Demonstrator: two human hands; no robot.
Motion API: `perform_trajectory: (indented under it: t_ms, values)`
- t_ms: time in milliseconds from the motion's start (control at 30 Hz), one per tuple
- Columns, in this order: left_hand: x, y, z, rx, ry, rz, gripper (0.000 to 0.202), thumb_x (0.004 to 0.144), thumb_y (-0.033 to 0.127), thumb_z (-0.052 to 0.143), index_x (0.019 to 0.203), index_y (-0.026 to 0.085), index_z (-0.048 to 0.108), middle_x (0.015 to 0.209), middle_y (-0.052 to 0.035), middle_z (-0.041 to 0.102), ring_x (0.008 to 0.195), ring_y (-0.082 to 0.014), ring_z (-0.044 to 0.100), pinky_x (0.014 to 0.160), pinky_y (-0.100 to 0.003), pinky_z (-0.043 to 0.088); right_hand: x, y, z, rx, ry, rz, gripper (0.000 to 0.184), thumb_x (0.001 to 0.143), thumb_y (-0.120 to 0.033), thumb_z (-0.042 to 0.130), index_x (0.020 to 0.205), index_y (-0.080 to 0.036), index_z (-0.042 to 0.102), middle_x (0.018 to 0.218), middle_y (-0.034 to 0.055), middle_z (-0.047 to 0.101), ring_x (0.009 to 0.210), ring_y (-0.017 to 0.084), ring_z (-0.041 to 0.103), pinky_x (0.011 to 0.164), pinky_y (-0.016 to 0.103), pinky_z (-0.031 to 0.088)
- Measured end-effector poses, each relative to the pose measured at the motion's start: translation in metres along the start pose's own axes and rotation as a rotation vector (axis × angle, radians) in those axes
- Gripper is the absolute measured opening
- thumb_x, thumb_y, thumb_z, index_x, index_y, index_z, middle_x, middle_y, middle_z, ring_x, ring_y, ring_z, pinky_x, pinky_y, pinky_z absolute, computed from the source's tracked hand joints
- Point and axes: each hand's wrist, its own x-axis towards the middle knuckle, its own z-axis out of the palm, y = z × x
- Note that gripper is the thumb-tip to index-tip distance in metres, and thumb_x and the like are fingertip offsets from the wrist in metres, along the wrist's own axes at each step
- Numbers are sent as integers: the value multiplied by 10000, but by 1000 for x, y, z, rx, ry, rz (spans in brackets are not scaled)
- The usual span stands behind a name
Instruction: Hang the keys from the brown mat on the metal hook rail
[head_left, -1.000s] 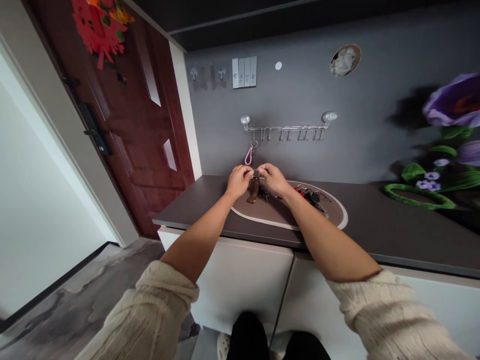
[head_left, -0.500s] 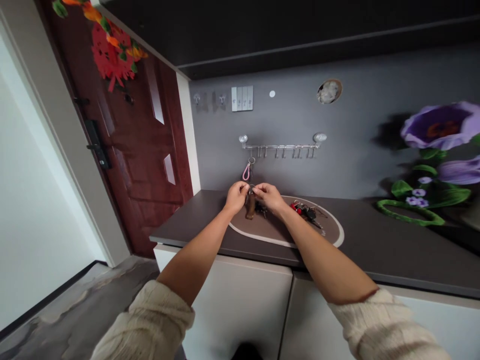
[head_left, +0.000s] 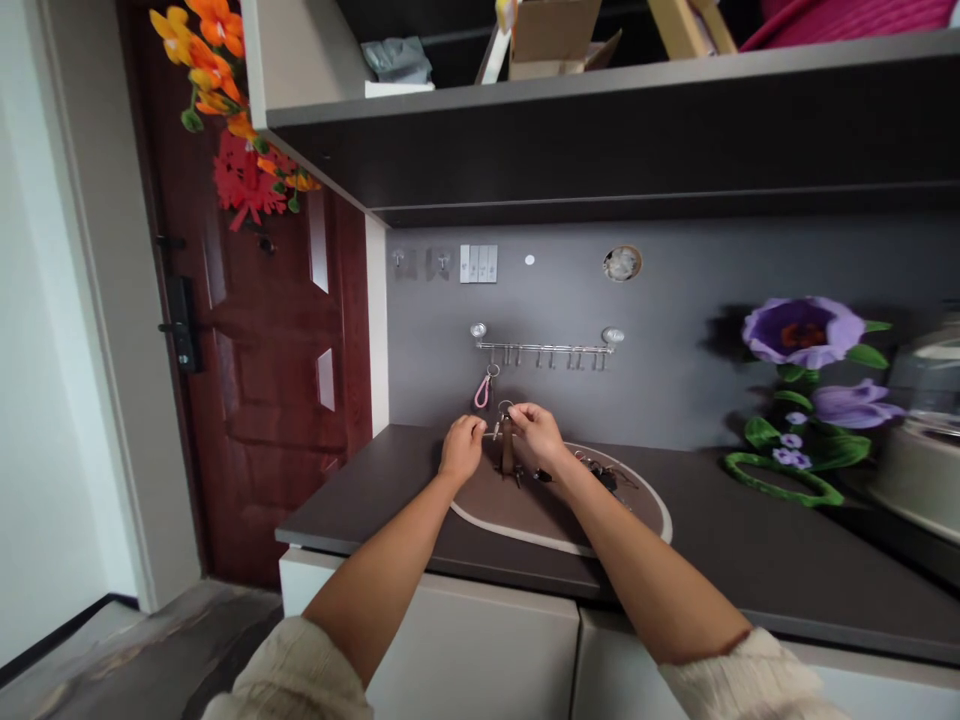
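Note:
My right hand [head_left: 537, 434] pinches the metal ring of a bunch of keys [head_left: 508, 452] with a brown leather fob, which hangs down over a brown oval mat [head_left: 540, 522]. Just left of it, my left hand [head_left: 460, 448] has its fingers curled in and is apart from the ring; I see nothing in it. Behind the hands, a pink loop keychain [head_left: 481, 391] hangs by a ring from the left end of a clear hook rail [head_left: 551, 349] on the wall. More keys [head_left: 602, 474] lie on the mat, partly behind my right wrist.
A dark countertop [head_left: 720, 560] runs below the wall. Purple fabric flowers [head_left: 802, 332] stand at the right beside a pale appliance [head_left: 919, 450]. A shelf [head_left: 600, 140] with boxes overhangs the counter. The red-brown door [head_left: 255, 400] is at the left.
My left hand has come off the key ring and moved slightly left, while my right hand keeps the keys. The view has tilted up, showing the shelf's contents.

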Motion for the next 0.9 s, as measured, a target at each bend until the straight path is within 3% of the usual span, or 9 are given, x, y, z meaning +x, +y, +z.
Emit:
perform_trajectory:
  t_ms: [167,400,600,900]
  values:
    - [0,-2,4,107,-39,-8,255,837,244,336,766,161,567,785,-46,573,768,-144,507,715,-259,362,16,-14,0,101,51,72,279,592,-390,645,696,-152,544,582,-30,536,539,82,504,558,225,424]
    - [-1,-2,5,152,-45,-26,238,822,222,359,755,166,580,764,-48,573,743,-145,508,679,-255,352,48,-28,9,206,111,155,97,738,-222,535,677,-151,511,518,-21,546,462,82,522,525,234,466]
    - [0,-5,6,149,-38,-47,239,823,224,358,750,164,577,769,-47,576,748,-145,508,682,-253,348,70,-33,22,228,182,200,161,787,-150,470,628,-148,495,468,-31,527,404,64,488,427,176,418]
    - [1,-5,6,153,-47,-39,256,830,230,340,738,166,570,762,-52,574,748,-154,510,689,-264,352,93,-25,34,325,286,281,174,792,-122,465,622,-161,468,450,-31,516,413,90,500,473,236,478]
